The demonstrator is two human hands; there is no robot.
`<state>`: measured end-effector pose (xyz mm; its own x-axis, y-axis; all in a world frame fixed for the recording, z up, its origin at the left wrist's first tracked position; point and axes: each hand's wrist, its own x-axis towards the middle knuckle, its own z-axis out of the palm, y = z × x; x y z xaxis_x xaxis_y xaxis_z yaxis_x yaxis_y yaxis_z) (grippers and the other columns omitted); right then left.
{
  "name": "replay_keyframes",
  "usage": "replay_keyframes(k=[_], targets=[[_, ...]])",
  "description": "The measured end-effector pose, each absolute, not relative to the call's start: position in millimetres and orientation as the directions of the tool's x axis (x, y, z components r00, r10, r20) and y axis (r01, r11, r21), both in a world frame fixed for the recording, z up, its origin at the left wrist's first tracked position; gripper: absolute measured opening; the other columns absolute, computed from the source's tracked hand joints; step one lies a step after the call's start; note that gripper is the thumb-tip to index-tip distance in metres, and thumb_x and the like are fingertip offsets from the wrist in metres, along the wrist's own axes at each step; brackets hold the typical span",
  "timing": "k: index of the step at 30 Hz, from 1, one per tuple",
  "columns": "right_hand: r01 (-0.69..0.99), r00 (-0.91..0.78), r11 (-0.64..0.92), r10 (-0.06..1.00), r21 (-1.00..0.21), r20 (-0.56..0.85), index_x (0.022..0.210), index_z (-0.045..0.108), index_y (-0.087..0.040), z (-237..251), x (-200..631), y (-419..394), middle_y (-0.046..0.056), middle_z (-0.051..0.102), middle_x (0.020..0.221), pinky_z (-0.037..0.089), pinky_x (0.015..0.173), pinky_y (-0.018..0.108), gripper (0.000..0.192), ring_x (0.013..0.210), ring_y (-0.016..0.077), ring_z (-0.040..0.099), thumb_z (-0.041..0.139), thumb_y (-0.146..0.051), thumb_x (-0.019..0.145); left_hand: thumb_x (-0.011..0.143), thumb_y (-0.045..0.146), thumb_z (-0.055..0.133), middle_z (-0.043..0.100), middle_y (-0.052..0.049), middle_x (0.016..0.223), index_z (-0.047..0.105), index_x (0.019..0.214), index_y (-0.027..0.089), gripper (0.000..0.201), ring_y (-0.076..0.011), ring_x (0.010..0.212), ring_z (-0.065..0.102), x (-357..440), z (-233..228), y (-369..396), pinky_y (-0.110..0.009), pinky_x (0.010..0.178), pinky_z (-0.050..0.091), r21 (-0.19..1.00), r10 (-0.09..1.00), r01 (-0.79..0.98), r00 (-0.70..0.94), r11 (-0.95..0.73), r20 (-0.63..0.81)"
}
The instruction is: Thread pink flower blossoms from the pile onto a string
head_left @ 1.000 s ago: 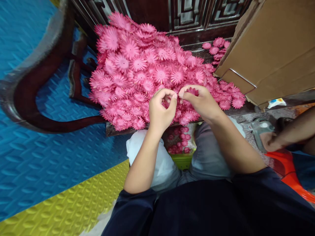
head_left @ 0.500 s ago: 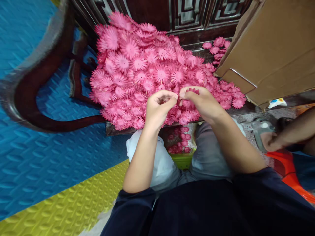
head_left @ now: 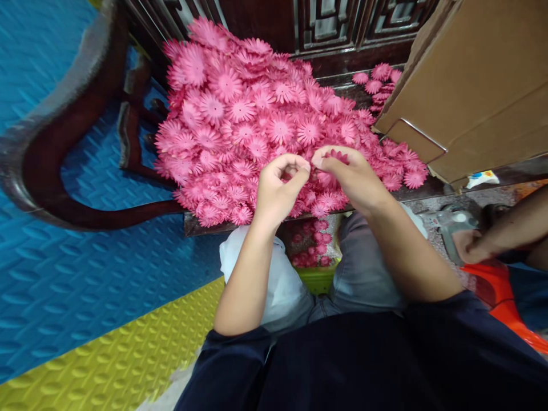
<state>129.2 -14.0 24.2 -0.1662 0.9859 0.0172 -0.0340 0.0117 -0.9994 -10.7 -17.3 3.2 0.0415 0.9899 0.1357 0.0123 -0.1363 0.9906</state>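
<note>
Pinching with my left grip (head_left: 274, 194), contents indiscernible, and apparently grasping a pink petal disc (head_left: 338, 154) in my right grip (head_left: 356, 178), I should align both pinches above the pink flower pile (head_left: 257, 123) without creasing petals.

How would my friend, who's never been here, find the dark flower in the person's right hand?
Start at the big brown cardboard box, then look left to the near side of the pink flower pile, where the left hand and right hand nearly meet. The dark flower peeks out, partly hidden, within the right hand's curl. It looks darker and redder than the paler flowers nearby.
</note>
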Motion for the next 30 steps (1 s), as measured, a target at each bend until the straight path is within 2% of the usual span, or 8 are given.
replay_keyframes(k=[7, 13, 19, 25, 30], targets=[[0.131, -0.129, 0.110, 0.987, -0.985, 0.093, 0.073, 0.064, -0.018, 28.4, 128.6, -15.5, 0.001, 0.065, 0.079, 0.045, 0.078, 0.028, 0.017, 0.079, 0.0127, 0.057, 0.070, -0.033, 0.071, 0.076, 0.022, 0.062, 0.057, 0.003, 0.068, 0.058, 0.070, 0.019, 0.007, -0.0088, 0.062, 0.049, -9.7, 1.8, -16.5, -0.022, 0.063, 0.041, 0.983, 0.986, 0.081, 0.013, -0.167, 0.167], [0.197, -0.072, 0.163, 0.986, -0.967, 0.152, 0.071, 0.062, -0.017, 24.6, 127.7, -14.6, 0.001, 0.064, 0.076, 0.045, 0.078, 0.030, 0.008, 0.076, 0.0133, 0.057, 0.066, -0.024, 0.074, 0.078, 0.013, 0.055, 0.052, 0.003, 0.065, 0.053, 0.066, 0.019, 0.013, -0.0087, 0.060, 0.046, -7.6, 4.8, -16.1, -0.022, 0.062, 0.039, 0.989, 0.990, 0.054, 0.000, -0.138, 0.138], [0.200, 0.000, 0.153, 0.988, -0.968, 0.156, 0.070, 0.054, -0.019, 19.1, 130.0, -12.5, -0.001, 0.055, 0.068, 0.044, 0.074, 0.030, 0.013, 0.068, 0.0121, 0.052, 0.055, -0.025, 0.082, 0.079, 0.007, 0.051, 0.044, 0.004, 0.062, 0.048, 0.065, 0.020, 0.019, -0.0084, 0.055, 0.041, -8.8, 3.6, -14.3, -0.022, 0.057, 0.037, 0.986, 0.979, 0.035, -0.111, -0.166, 0.169], [0.204, 0.064, 0.128, 0.988, -0.971, 0.143, 0.074, 0.051, -0.022, 13.9, 127.7, -10.7, -0.001, 0.052, 0.066, 0.044, 0.073, 0.031, 0.017, 0.066, 0.0126, 0.051, 0.052, -0.035, 0.085, 0.082, 0.015, 0.050, 0.041, 0.003, 0.063, 0.045, 0.068, 0.020, 0.016, -0.0091, 0.056, 0.040, -5.3, 2.7, -14.0, -0.022, 0.057, 0.037, 0.980, 0.964, 0.077, -0.182, -0.184, 0.195], [0.251, 0.135, 0.171, 0.969, -0.953, 0.209, 0.076, 0.050, -0.022, 9.2, 122.4, -12.1, 0.000, 0.052, 0.069, 0.044, 0.076, 0.032, 0.021, 0.071, 0.0142, 0.051, 0.050, -0.040, 0.086, 0.086, 0.025, 0.051, 0.038, 0.002, 0.064, 0.041, 0.070, 0.021, 0.019, -0.0104, 0.059, 0.042, -1.2, 1.4, -13.3, -0.024, 0.061, 0.038, 0.962, 0.929, 0.079, -0.249, -0.263, 0.274]])
